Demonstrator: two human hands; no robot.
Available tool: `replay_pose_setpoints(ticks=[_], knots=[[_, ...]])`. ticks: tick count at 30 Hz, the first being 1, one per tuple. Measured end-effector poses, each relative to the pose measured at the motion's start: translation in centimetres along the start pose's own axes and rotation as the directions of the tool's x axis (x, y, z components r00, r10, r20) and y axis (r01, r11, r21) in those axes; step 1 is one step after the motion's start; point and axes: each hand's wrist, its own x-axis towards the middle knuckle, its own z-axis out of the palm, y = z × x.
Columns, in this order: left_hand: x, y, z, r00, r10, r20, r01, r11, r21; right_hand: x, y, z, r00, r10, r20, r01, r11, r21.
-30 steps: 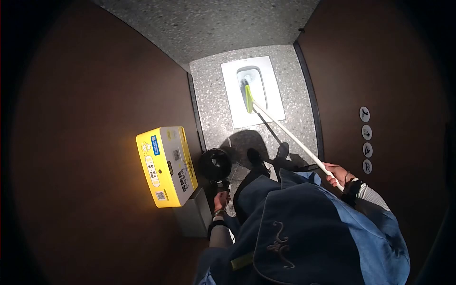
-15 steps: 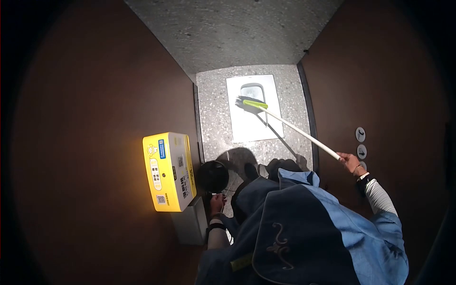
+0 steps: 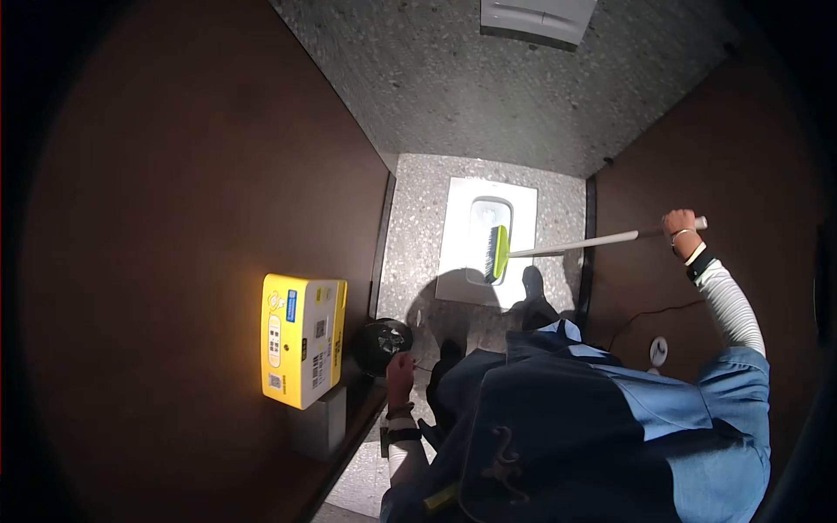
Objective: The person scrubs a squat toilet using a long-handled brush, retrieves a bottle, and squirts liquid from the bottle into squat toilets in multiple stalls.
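green broom head (image 3: 501,253) has swung lengthwise over the squat toilet (image 3: 457,228), so its bristles face leftward. the right hand (image 3: 680,223) grips the pole (image 3: 610,239) near its end; the left hand (image 3: 400,376) is beside the black bin (image 3: 364,342), its grip unclear.

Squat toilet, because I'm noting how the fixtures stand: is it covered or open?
The squat toilet is open: no lid covers its recessed bowl, which shows beside the broom's green head.
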Motion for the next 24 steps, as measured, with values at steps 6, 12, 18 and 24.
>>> replay_pose_setpoints(ticks=[6,12,18,24], knots=[[5.6,19.2,21.1,0.921,0.36,0.149,-0.334,0.927,-0.174,3.7,-0.3,-14.9,0.686,-0.454,-0.569,0.473,0.872,-0.125],[4.7,33.5,29.7,0.634,0.771,-0.049,-0.76,0.634,0.14,4.1,-1.3,-22.7,0.303,-0.747,-0.592,0.948,0.174,0.265],[4.9,32.6,25.4,0.787,0.578,-0.216,-0.591,0.807,0.008,20.3,1.2,-23.3,0.761,-0.423,-0.491,0.258,-0.498,0.828],[3.1,33.3,23.2,0.84,0.135,-0.526,-0.366,0.856,-0.364,36.6,-1.3,-26.2,0.957,-0.054,-0.286,0.07,-0.912,0.404]])
